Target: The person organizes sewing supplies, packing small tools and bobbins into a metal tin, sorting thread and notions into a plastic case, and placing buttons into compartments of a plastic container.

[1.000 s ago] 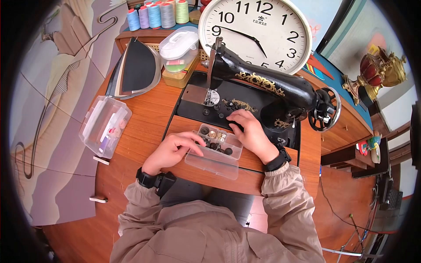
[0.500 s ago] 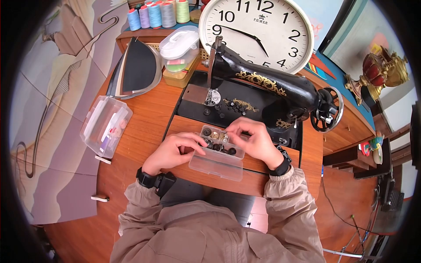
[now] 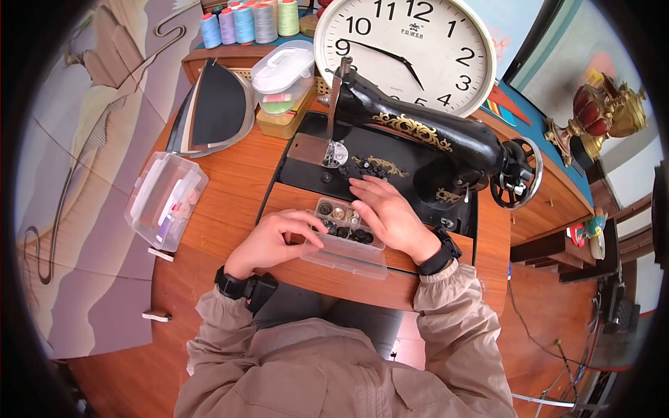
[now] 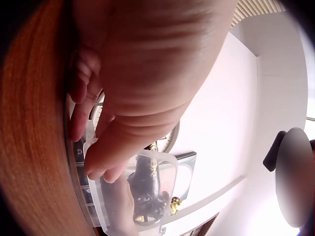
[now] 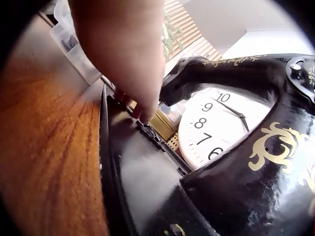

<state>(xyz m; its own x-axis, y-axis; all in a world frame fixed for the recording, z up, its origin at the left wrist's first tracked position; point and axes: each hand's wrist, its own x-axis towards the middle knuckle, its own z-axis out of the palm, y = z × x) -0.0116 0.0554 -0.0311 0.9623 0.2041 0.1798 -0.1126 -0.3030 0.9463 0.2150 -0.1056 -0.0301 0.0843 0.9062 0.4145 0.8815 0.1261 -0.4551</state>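
Note:
A clear compartment box (image 3: 377, 243) holds several dark, brown and pale buttons, its transparent lid (image 3: 345, 260) hinged open toward the person. My left hand (image 3: 275, 238) grips the box's left end; its thumb and fingertips meet the plastic wall in the left wrist view. My right hand (image 3: 394, 217) reaches past the box, fingers extended down to the black bed of the sewing machine (image 3: 425, 132). Its fingertips are close to loose black buttons (image 3: 373, 166) lying on that bed, also visible as dark discs (image 5: 149, 132) in the right wrist view.
A large wall clock (image 3: 397, 49) leans behind the machine. Left of it stand a lidded clear box (image 3: 282, 73), dark half-round pieces (image 3: 221, 108) and thread spools (image 3: 265, 24). Another clear box (image 3: 166, 202) sits at the table's left edge. The handwheel (image 3: 517, 174) is at right.
The right hand moved from the machine bed to the box's upper compartments, then back out to the bed, its fingers straighter now. The left hand stayed at the box.

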